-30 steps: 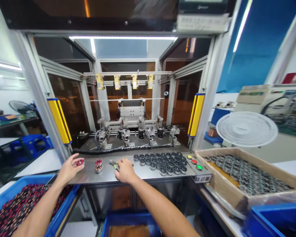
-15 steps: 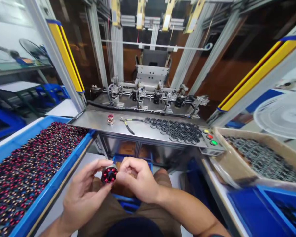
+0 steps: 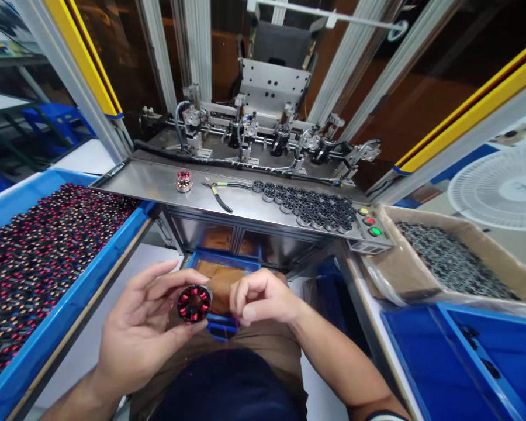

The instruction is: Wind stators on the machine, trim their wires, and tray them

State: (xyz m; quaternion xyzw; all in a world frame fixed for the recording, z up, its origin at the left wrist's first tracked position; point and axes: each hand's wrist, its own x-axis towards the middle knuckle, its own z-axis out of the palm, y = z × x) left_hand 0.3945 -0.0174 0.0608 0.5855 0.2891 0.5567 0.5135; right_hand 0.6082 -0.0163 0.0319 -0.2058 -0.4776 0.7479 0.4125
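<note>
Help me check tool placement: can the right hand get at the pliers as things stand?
Probably yes: the right hand is apart from the red-and-black ring, and nothing lies over the pliers.

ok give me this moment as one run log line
left hand: holds red-wound ring | right hand: curled beside it | pliers: on metal bench
</note>
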